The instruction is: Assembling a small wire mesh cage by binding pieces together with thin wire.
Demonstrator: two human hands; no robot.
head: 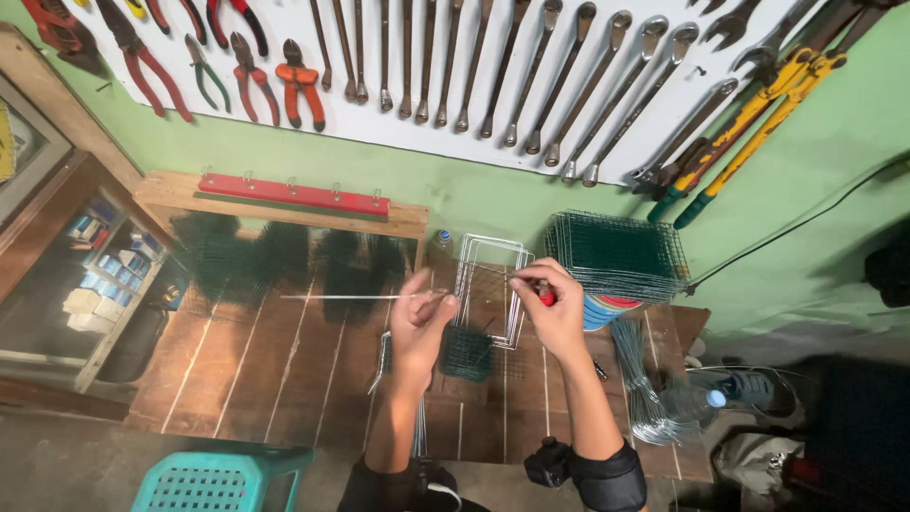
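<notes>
Now pinching a thin wire (355, 297) in left hand (422, 327), stretching leftward; right hand (555, 308) clamped on red-handled tool (544, 294), just beside.

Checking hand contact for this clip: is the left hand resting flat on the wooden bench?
No, the left hand is raised above the wooden bench, its fingers pinching a thin straight wire.

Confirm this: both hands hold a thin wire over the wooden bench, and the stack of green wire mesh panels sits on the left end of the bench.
Not quite. The head view shows the stack of green mesh panels at the right end of the wooden bench. The rest holds: left hand and right hand hold the thin wire.
</notes>
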